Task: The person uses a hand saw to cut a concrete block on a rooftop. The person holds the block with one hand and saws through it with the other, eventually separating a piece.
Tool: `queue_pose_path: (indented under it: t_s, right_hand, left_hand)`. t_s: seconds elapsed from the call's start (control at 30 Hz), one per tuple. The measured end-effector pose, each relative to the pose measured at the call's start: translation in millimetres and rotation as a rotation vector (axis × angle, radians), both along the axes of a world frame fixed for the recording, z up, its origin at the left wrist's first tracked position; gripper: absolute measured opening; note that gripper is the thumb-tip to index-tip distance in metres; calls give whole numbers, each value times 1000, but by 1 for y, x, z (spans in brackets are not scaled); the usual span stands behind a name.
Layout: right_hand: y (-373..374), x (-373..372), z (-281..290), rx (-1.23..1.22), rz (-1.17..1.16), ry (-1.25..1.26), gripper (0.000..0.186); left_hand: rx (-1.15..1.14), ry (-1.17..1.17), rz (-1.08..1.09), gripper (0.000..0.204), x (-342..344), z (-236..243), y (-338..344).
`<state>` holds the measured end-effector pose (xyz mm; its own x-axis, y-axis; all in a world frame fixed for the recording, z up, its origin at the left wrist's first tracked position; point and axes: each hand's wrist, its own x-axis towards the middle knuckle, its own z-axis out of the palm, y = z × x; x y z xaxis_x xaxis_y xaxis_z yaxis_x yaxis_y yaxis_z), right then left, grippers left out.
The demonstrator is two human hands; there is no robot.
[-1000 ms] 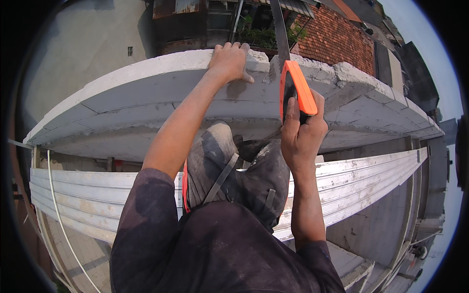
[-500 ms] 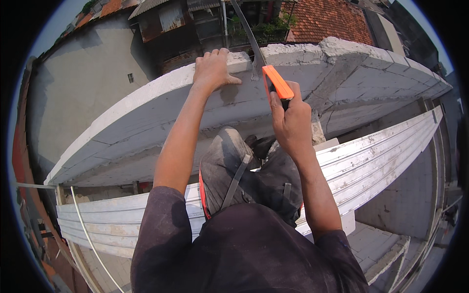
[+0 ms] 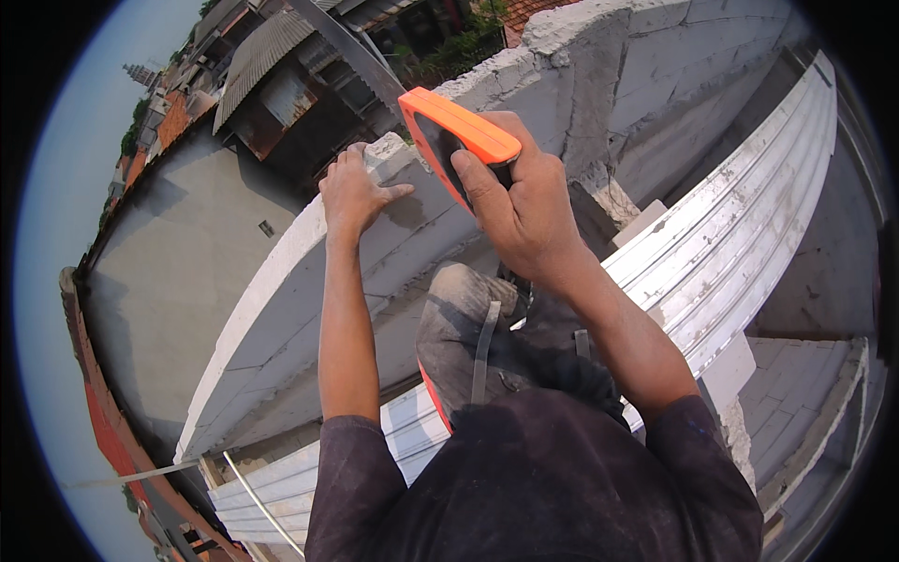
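My right hand (image 3: 529, 211) is closed round the orange-and-black handle of a hand saw (image 3: 468, 129), whose long blade angles up and leftward above a pale block wall (image 3: 421, 244). My left hand (image 3: 348, 192) grips the wall's top edge beside a chipped end, just below and left of the saw, with its fingers bent over the edge and thumb spread on the inner face. Whether the teeth touch the wall is hidden behind the handle. My bent legs (image 3: 468, 328) in dusty dark trousers are below both hands.
A long ribbed white metal panel (image 3: 730, 225) runs beneath me. A white tube (image 3: 253, 492) lies lower left, block masonry (image 3: 796, 393) lower right. Beyond the wall are a plastered building (image 3: 178, 309), corrugated roofs (image 3: 257, 70), tiled roofs and plants.
The view has swung, tilting the wall up to the right. My right hand has drawn the saw toward me, its handle now looming larger. My left hand still holds the edge.
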<state>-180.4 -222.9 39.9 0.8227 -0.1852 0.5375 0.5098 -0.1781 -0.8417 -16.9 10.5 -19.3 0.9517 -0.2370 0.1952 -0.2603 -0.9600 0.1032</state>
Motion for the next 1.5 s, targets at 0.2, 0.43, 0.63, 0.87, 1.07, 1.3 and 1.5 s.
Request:
queue_pose_path:
  t_s: [0.2,0.43,0.63,0.87,1.07,1.3,1.5]
  right_hand:
    - [-16,24,-63,-46,90,297,32]
    - [-11,0,-30,30,-3,33,33]
    - [-14,14,-71,-83,-10,237,38]
    - [-12,-19,-34,-2,-39,137,34]
    - [-17,-6,-46,-52,33,325,30]
    - [1,-25,-31,-30,2,177,29]
    - [7,-8,-51,-268,-32,179,26]
  left_hand:
    - [18,-73,-40,104,2,-2,-3]
    - [-34,-26,-43,106,4,-6,1]
    - [-19,-79,-73,103,3,-4,-1]
    - [8,-72,-39,105,3,-5,3]
    - [21,-53,-34,105,0,-1,-1]
    - [2,-63,-17,106,-1,-10,5]
    - [-9,-63,-2,107,2,-8,6]
